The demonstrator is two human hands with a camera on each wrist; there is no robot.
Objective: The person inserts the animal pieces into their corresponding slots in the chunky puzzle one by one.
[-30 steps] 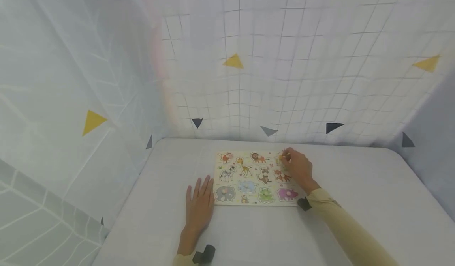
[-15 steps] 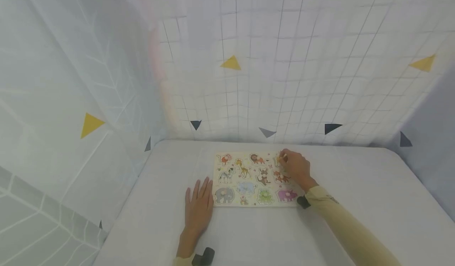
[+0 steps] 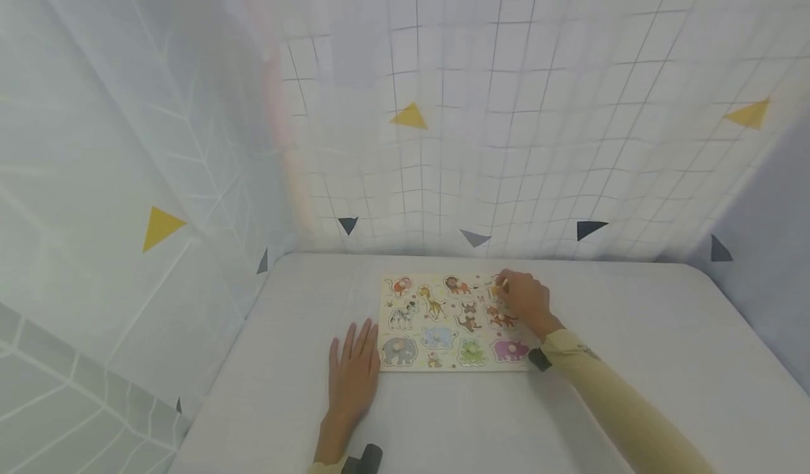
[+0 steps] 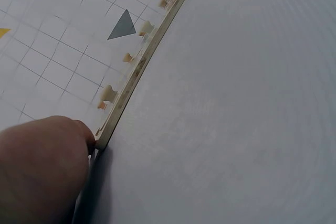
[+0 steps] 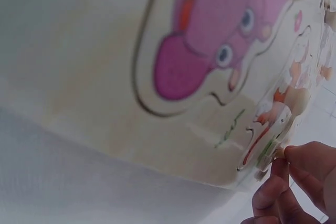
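A wooden animal knob puzzle point(image 3: 458, 370) lies flat on the table in the head view. My right hand point(image 3: 526, 302) is at its far right corner, thumb and fingertips pinching the knob of a small yellowish puzzle piece point(image 3: 496, 291), mostly covered by the fingers. In the right wrist view the same hand point(image 5: 307, 179) grips that knob low over the board, beyond a purple hippo piece point(image 5: 210, 35). Whether the piece sits fully in its recess I cannot tell. My left hand point(image 3: 353, 375) rests flat, fingers spread, along the board's left edge; its thumb side point(image 4: 47, 161) appears against the board's corner.
Several animal pieces with knobs sit in the board, among them a giraffe point(image 3: 432, 302), a grey elephant point(image 3: 399, 351) and a green frog point(image 3: 472, 351). A white table point(image 3: 633, 333) surrounds the board. Behind it hangs a grid-patterned fabric wall point(image 3: 506, 143).
My right hand has shifted slightly left with the yellowish puzzle piece, which now shows less beneath the fingers. My left hand stays beside the board. The head view has tilted a little.
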